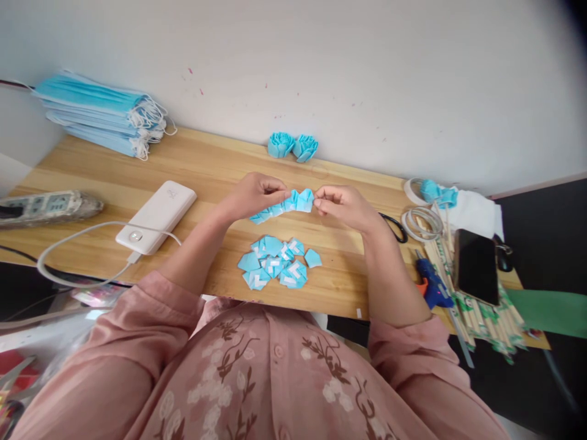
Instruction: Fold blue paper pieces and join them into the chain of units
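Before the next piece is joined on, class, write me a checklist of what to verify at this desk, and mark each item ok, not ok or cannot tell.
1. Both hands on the chain: left hand and right hand each pinch an end of the blue folded strip. Ok.
2. Strip lifted off the desk: cannot tell.
3. Spare pieces within reach: pile of blue pieces lies just below the hands. Ok.
4. Glue gun out of the way: at the right, apart from the hands. Ok.
5. Glue gun hot or cold: cannot tell.
6. Finished blue flowers safe: by the wall, clear of the hands. Ok.
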`<state>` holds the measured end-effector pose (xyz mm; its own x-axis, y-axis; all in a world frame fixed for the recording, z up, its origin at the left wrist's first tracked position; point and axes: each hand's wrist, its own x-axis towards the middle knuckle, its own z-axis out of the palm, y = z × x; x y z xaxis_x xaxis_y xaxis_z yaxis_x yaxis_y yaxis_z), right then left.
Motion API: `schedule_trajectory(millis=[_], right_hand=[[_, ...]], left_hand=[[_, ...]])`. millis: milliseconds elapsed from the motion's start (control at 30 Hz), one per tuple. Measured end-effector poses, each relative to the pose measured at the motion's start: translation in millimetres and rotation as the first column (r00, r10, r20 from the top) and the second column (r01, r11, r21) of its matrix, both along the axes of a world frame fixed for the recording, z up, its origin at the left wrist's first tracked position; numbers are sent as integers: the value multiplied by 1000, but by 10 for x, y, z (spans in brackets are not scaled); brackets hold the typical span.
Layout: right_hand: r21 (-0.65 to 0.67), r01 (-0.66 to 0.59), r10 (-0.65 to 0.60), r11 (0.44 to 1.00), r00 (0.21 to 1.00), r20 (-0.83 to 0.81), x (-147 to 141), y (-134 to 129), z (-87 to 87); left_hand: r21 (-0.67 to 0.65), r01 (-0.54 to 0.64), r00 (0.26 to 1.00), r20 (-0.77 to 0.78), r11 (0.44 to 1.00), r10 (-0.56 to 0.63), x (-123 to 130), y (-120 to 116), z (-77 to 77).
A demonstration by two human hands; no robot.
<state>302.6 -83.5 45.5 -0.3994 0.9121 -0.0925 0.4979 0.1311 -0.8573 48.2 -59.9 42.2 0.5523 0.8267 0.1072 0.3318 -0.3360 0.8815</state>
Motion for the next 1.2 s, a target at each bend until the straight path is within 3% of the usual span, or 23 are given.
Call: schedule_trajectory(millis=[1200], right_hand=[[10,-6,6,1000,1000,26,-28,-22,20]], left_hand=[[-46,29,1000,-10,999,-30,14,6,-7]])
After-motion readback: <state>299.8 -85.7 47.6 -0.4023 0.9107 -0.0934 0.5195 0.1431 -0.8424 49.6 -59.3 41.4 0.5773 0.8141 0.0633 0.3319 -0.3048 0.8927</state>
